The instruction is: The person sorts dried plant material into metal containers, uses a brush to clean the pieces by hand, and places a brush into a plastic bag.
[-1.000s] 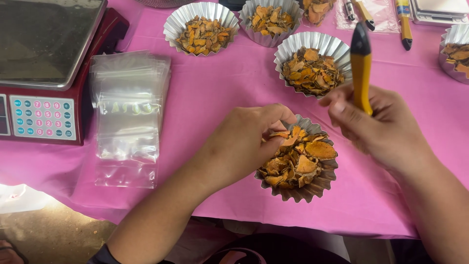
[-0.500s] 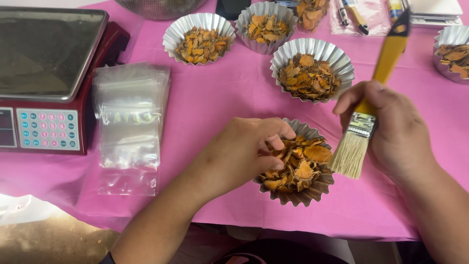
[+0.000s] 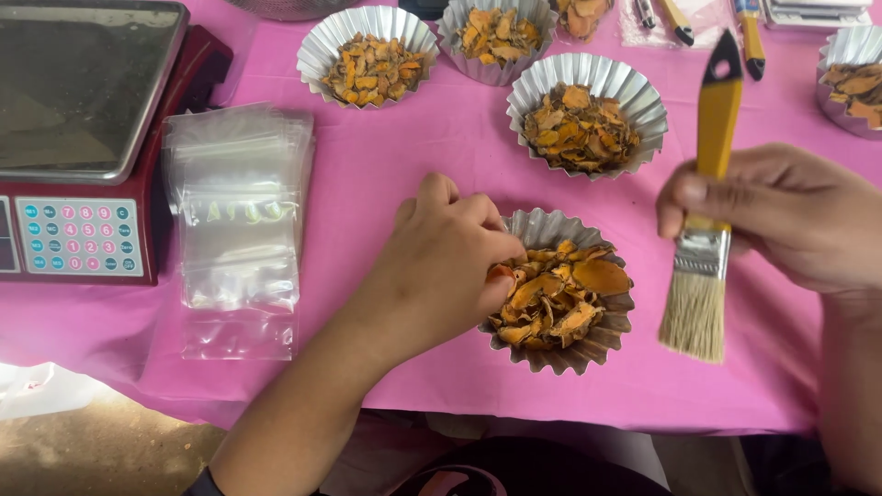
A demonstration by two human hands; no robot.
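1. Head view: your left hand (image 3: 441, 262) reaches into the near foil cup (image 3: 588, 344), fingers pinched together on an orange slice (image 3: 502, 273) at the cup's left rim.
2. The cup sits on the pink cloth (image 3: 404, 165) near the table's front edge, heaped with dried orange-brown slices (image 3: 560, 298).
3. Your right hand (image 3: 790, 216) is closed around the yellow handle of a brush (image 3: 703, 243), held upright just right of the cup, bristles down and clear of the cloth.
4. Behind the near cup stands a second cup (image 3: 586, 115) of slices; two more (image 3: 370, 57) (image 3: 496, 37) stand farther back, and another (image 3: 850, 78) is at the right edge.
5. To your left lies a stack of clear bags (image 3: 239, 220), just beside a red scale (image 3: 87, 138) with a steel pan and keypad.
6. Tools (image 3: 749, 32) with yellow handles lie at the top right.
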